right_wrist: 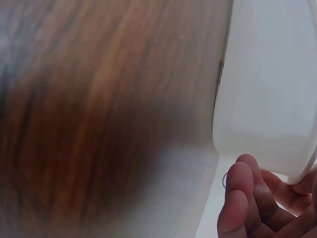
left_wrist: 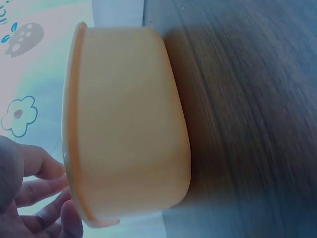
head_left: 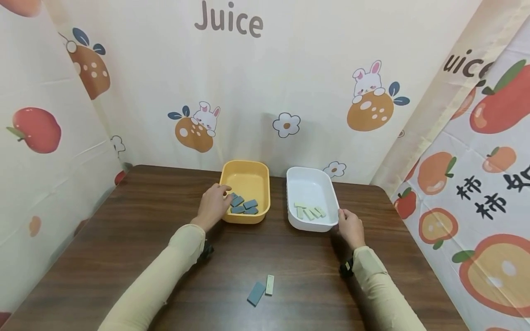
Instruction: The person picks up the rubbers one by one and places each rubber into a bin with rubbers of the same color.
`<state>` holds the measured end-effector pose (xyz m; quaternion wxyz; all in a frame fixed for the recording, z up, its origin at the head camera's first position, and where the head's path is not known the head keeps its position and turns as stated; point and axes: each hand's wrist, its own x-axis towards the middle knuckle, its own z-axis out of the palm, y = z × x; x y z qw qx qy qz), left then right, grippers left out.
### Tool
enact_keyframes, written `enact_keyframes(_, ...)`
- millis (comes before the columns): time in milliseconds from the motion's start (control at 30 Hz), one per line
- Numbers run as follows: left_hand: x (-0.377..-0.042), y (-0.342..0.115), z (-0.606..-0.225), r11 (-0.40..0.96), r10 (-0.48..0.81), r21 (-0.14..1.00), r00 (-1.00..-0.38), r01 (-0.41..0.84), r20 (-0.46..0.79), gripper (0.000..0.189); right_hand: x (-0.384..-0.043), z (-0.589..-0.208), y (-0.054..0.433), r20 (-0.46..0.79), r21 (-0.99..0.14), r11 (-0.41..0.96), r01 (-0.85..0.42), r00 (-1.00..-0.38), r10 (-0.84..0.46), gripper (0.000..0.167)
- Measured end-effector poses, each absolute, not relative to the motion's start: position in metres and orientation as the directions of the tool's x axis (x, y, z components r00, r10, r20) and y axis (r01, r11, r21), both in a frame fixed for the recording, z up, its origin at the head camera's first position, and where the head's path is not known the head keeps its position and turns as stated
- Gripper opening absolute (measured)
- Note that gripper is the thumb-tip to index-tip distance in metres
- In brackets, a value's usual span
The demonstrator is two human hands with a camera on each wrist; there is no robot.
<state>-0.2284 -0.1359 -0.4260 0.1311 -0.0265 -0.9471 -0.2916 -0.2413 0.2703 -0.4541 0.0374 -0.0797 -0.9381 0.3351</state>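
Observation:
At the left rim of the yellow plastic tub [head_left: 265, 191] is my left hand [head_left: 213, 205], its thumb and fingers curled about the edge. Several dark blue-grey tiles [head_left: 250, 204] lie inside near that hand. In the left wrist view the tub's wall [left_wrist: 124, 119] hides some fingertips. My right hand [head_left: 351, 227] grips the right rim of the white plastic tub [head_left: 306, 226], with several pale green tiles [head_left: 309, 213] in its front part. In the right wrist view, curled fingers [right_wrist: 237, 198] show beside the white wall [right_wrist: 267, 89].
On the brown wooden table [head_left: 145, 239], nearer to me, lie a dark blue-grey tile [head_left: 256, 293] and a pale green tile [head_left: 269, 285], close together. A fruit-printed cloth [head_left: 265, 82] hangs behind both tubs and along the sides.

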Motion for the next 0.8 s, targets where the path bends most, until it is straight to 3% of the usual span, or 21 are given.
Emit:
enact_keyframes(267,-0.218,-0.149,-0.421,0.855,-0.04,0.507,-0.96,0.11,0.276,0.03,-0.241,-0.455,0.27,0.016,-0.644,0.755,0.121,-0.985,0.171,0.045)
enact_keyframes(800,-0.208,-0.162,-0.433,0.831,-0.099,0.552,-0.959,0.067,0.265,0.033,-0.241,-0.455,0.27,0.025,-0.647,0.753,0.12,-0.984,0.179,0.045)
